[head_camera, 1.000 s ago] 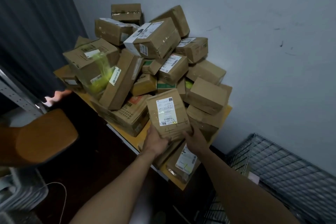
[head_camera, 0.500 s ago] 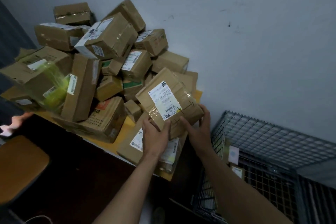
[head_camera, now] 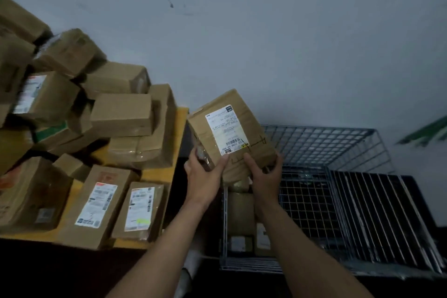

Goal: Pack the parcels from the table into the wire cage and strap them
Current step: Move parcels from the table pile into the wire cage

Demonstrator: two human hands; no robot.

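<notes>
Parcel [head_camera: 232,133] with a white label [head_camera: 226,129] is in the air, held by both hands just past the right edge of the worktop [head_camera: 180,123] and above the near-left corner of the cage [head_camera: 324,145]. It is tilted, with the label face up. The left hand [head_camera: 203,176] grips its lower left side, thumb on the face and the other fingers closed under it. The right hand [head_camera: 264,176] holds the lower right corner in the same way.

So the step in hand is the carry from worktop to cage. Many parcels are still heaped on the worktop, and two long ones lie flat at its front edge. In the cage I see a few boxes [head_camera: 240,203] at the left side, directly below the hands; the rest of the floor looks free.

I think the next move is to lower the parcel down past the wire rim and lay it flat beside or upon those boxes. The strapping is far off, and I see no strap.
</notes>
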